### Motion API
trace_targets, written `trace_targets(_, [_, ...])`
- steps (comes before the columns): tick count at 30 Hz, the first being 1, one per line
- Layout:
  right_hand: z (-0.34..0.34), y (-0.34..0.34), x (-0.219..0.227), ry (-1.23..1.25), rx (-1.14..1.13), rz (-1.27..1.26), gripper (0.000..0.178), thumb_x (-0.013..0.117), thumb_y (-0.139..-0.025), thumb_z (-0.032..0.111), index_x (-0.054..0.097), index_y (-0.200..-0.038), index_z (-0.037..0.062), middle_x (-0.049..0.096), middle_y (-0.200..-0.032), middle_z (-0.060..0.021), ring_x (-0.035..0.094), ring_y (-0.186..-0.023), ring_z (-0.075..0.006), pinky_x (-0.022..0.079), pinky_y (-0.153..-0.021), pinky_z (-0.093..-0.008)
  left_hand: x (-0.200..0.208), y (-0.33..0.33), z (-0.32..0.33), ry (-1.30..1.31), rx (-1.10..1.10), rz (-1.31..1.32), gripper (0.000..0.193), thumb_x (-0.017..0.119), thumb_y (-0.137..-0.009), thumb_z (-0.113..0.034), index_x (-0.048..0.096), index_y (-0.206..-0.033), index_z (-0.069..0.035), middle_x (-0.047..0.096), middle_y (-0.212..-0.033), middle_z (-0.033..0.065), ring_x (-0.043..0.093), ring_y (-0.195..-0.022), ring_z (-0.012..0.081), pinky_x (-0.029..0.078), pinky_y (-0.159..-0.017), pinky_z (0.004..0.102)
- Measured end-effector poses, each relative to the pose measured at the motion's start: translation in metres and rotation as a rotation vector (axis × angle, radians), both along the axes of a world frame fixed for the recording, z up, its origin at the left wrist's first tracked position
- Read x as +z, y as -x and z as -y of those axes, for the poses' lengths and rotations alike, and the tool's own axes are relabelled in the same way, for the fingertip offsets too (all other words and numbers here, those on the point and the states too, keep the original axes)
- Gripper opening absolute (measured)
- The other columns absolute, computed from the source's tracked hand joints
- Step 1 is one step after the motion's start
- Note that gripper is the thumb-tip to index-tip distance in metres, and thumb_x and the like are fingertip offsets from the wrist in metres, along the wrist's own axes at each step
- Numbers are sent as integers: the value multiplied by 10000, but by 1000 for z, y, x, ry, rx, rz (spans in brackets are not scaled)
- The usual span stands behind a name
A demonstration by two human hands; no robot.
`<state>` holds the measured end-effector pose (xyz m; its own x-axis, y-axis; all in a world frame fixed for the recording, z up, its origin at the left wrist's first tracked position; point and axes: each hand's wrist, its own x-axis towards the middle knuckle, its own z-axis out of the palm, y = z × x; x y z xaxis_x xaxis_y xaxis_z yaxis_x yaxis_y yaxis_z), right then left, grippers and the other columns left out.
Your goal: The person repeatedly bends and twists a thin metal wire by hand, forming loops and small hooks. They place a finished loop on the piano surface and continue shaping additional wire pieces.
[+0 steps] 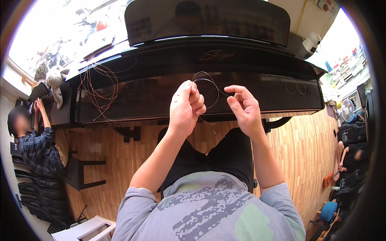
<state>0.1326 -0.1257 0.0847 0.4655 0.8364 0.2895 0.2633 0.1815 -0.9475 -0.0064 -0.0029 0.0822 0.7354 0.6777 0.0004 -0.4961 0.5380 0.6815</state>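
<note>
My left hand [186, 106] is closed in a pinch on a thin, silvery coiled wire [218, 97]. Loops of it stand out to the right of my fingertips, and a loose tail hangs below. To the right, my right hand [244, 109] has its thumb and index finger bent around an end of the wire, with a small gap showing between the two tips. Both hands are held above the front edge of a glossy black piano [152, 86] with its lid closed.
A larger tangle of copper-coloured wire [98, 92] lies on the piano's left end. Another small wire coil [295, 86] rests at its right. A person in a plaid shirt [38, 148] sits at the far left, beside a dark stool [86, 172]. Another person [352, 156] is at the right.
</note>
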Motion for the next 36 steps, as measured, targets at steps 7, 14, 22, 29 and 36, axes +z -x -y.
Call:
trace_targets(7, [7,-28,-3,164,172,-238,144,626,-924,150,667,-967,19,559,-707,66,421,-609,21,330,-542,-148,1,5,-5,-7,54,-107,224,381,-1002,-212,445,-799,-139,290,-617,-62,265,-530,48,211,-417,194])
trace_targets(14, [-5,-15,11,244,294,-277,295,614,-907,129,565,-1166,-4,568,-753,13,513,-552,-29,452,-538,-185,-2,3,-2,-137,-19,-218,232,423,-1000,-231,477,-800,-125,278,-602,-84,253,-515,23,184,-405,184])
trace_targets(22, [-17,-14,8,184,161,-81,217,599,-938,198,678,-848,17,543,-671,71,394,-576,-4,335,-515,-207,-6,7,-1,-300,-98,-292,238,478,-993,-233,574,-831,-89,358,-584,-90,315,-512,6,205,-411,176])
trace_targets(29, [-15,-13,17,232,155,-145,200,597,-937,186,657,-832,27,493,-616,78,366,-553,3,309,-495,-202,-5,3,2,-576,25,-368,201,492,-982,-188,612,-892,-54,438,-576,-58,397,-524,25,238,-425,173])
trace_targets(36, [-6,-9,11,153,121,-279,146,589,-929,166,620,-885,30,475,-588,71,366,-471,-3,297,-451,-171,-4,3,-1,-425,144,-264,172,511,-969,-159,605,-883,-43,431,-575,-55,349,-503,5,207,-410,169])
